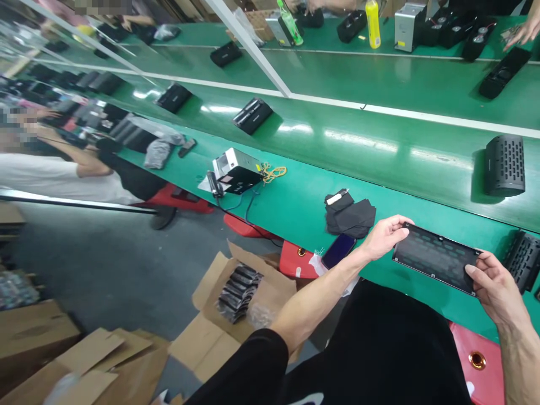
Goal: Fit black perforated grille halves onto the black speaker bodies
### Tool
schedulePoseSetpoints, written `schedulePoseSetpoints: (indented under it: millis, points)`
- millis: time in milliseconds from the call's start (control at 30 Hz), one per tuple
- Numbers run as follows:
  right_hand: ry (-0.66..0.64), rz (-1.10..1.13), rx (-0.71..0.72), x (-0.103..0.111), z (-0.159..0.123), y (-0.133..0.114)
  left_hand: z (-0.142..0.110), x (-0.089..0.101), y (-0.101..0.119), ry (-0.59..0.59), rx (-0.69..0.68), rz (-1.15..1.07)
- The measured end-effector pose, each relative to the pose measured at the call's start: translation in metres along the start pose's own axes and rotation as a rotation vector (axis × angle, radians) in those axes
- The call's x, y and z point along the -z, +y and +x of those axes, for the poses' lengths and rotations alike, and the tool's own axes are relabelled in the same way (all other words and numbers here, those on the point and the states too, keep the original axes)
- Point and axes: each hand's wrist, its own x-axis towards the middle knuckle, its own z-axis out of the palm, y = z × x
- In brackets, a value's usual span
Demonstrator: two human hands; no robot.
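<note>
A black speaker grille panel (436, 259), rectangular with small fixing points along its edges, is held up over the green bench. My left hand (386, 237) pinches its left end between thumb and fingers. On the panel's right end my right hand (495, 281) is closed, thumb pressed on the inner face. Just right of that hand stands a black perforated speaker housing (522, 259), partly cut off by the frame. Left of my left hand lie a stack of black cloth-like sheets (352, 218), a white-handled tool (337, 197) and a dark phone (339, 251).
Black speakers (253, 116) sit along the green conveyor (379, 152), one perforated speaker (505, 166) at the right. A metal-cased device (237, 170) with cables stands on the bench. An open carton (240, 298) of wrapped black parts is below. Co-workers sit at left and across.
</note>
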Motion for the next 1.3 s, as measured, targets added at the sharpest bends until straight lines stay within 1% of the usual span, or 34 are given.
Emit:
schedulePoseSetpoints:
  millis: [133, 267, 400, 600, 767, 1000, 1167, 1300]
  points:
    - [-0.009, 0.034, -0.019, 0.0, -0.001, 0.005, -0.003, 0.001, -0.001, 0.016, -0.003, -0.017]
    - [0.005, 0.067, 0.0, 0.0, 0.001, 0.013, -0.007, 0.002, -0.003, 0.028, -0.005, -0.014]
    - [-0.046, 0.055, 0.011, 0.0, 0.002, 0.019, -0.013, 0.002, -0.004, 0.057, 0.006, 0.022]
    - [-0.087, 0.066, 0.004, -0.001, 0.003, 0.022, -0.021, -0.002, -0.008, 0.128, -0.045, 0.016]
    - [-0.121, 0.056, -0.018, 0.005, 0.008, 0.032, -0.033, -0.009, -0.021, 0.202, -0.041, -0.017]
    - [-0.227, -0.034, -0.044, 0.013, 0.019, 0.045, -0.055, -0.015, -0.049, 0.318, -0.033, -0.117]
    - [-0.285, -0.087, -0.04, 0.01, 0.019, 0.053, -0.07, -0.011, -0.063, 0.394, -0.041, -0.135]
    - [-0.317, -0.121, -0.032, 0.0, 0.016, 0.062, -0.088, -0.003, -0.071, 0.442, -0.059, -0.161]
